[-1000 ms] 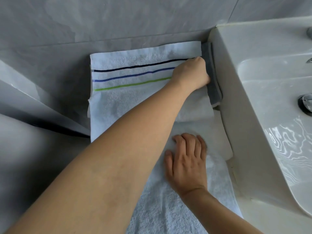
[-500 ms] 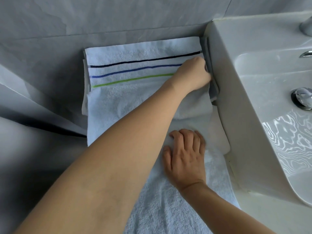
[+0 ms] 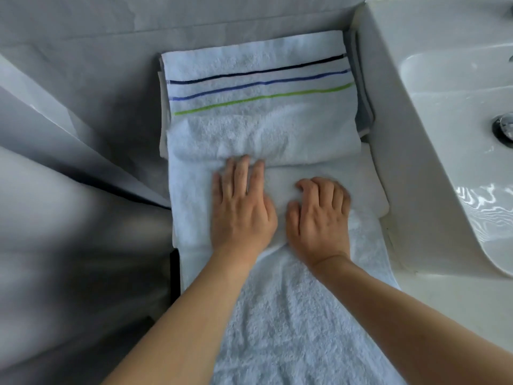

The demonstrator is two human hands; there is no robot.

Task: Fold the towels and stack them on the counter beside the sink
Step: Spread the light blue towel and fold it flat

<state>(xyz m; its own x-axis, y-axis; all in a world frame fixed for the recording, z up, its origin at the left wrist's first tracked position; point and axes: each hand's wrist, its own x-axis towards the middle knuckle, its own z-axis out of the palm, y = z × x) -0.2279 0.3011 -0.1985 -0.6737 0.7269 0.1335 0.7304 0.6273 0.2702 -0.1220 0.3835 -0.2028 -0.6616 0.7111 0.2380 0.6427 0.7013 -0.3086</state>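
Grey tiled wall (image 3: 194,15) backs a narrow grey counter (image 3: 116,87) that runs up against the white sink (image 3: 433,112) on the right, and this strip of counter is our work surface. We have the striped towel (image 3: 258,107) lying against the wall with its far end folded toward us; the three coloured lines face up, and the rounded fold edge sits just beyond our fingertips. A grey towel (image 3: 363,107) shows only as a thin edge between the striped towel and the sink wall, partly underneath, which suggests it is the base of the stack. The unfolded length of the striped towel runs toward us and out of the bottom of the view.

Our left hand (image 3: 241,207) lies flat on the terry, fingers straight and close together, tips touching the fold edge. We judge this position serves to press the layer flat and keep the fold from rolling open. Our right hand (image 3: 319,215) rests just beside it, fingers bent at the knuckles with the tips digging into the cloth; we cannot tell whether they pinch a layer. Both hands sit mid-width so that pressure is even across the towel.

We judge the fold as partly done. The next fold calls for lifting the near length and keeping the side edges aligned.
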